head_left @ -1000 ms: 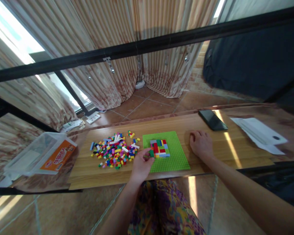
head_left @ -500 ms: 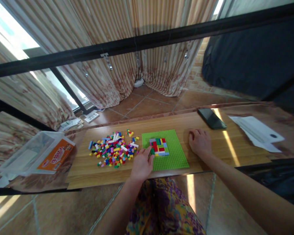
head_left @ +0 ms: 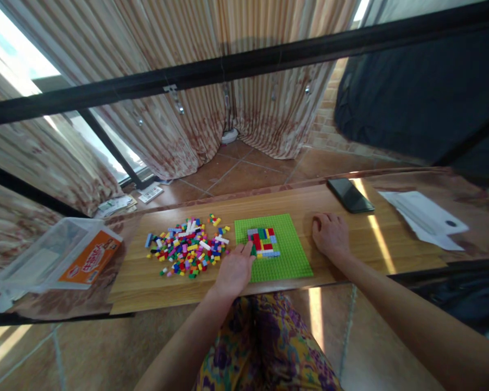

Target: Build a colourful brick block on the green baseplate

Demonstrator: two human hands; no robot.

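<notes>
A green studded baseplate lies on a wooden table. On its near-left part sits a low patch of red, blue, yellow, grey and green bricks. My left hand rests at the plate's left edge, fingertips pinched on a small green brick against the lower left corner of that patch. Just left of the hand is a loose pile of several coloured bricks. My right hand lies palm down on the table right of the plate, holding nothing.
A clear plastic box with an orange label stands at the table's left end. A black phone and white papers lie at the far right. A black bar crosses overhead, with curtains and tiled floor behind.
My left hand has shifted slightly, its fingers staying on the green brick at the patch's corner. The right hand has not moved on the table. The view drifted a little.
</notes>
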